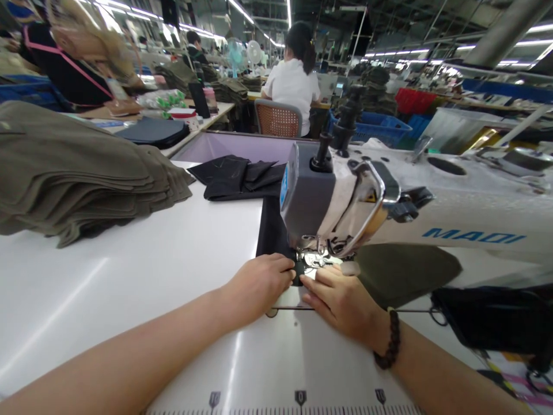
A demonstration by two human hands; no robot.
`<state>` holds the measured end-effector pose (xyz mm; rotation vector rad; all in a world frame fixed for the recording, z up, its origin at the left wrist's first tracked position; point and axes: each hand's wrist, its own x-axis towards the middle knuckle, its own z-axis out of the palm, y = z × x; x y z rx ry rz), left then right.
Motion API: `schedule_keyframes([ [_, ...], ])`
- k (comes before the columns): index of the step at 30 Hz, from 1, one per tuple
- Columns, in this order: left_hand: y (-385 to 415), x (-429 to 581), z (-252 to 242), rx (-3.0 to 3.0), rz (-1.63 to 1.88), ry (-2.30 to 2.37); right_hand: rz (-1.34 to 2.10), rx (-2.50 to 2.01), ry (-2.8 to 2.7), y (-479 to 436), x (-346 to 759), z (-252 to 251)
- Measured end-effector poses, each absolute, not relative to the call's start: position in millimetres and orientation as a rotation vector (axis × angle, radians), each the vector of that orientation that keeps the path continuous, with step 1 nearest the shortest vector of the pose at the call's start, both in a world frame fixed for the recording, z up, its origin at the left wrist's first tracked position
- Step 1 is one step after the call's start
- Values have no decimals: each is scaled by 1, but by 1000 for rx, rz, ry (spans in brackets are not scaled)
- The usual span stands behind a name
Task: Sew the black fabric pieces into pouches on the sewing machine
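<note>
The left hand [263,285] lies on the black cloth [271,227] with its fingers bent at the cloth's near end; whether it pinches the fabric, I cannot tell. The right hand [348,297] is just beside it, fingertips at the cloth's right edge and fingers partly spread; its grip is also unclear. A dark bracelet [392,343] circles the right wrist. The cloth lies on the table [181,265], left of the sewing machine's [432,202] head, its near end by the metal foot.

Right of the foot, an olive piece [401,274] lies under the machine's arm. Behind the cloth is a dark folded bundle [237,178]; at left, a brown stack [82,167]. A ruler scale [276,411] runs along the near edge. Beyond, a person in white [291,83] sits on a chair [279,118], back turned.
</note>
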<state>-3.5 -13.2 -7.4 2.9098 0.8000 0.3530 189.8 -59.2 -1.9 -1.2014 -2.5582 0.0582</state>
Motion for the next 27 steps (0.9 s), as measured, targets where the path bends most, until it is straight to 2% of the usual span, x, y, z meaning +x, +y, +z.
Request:
schedule_keyframes([
  [10, -2, 4, -1, 2856, 356, 928, 18, -1392, -2508, -53, 185, -7],
  [27, 4, 4, -10, 2821, 386, 1002, 8, -1393, -2498, -54, 185, -5],
])
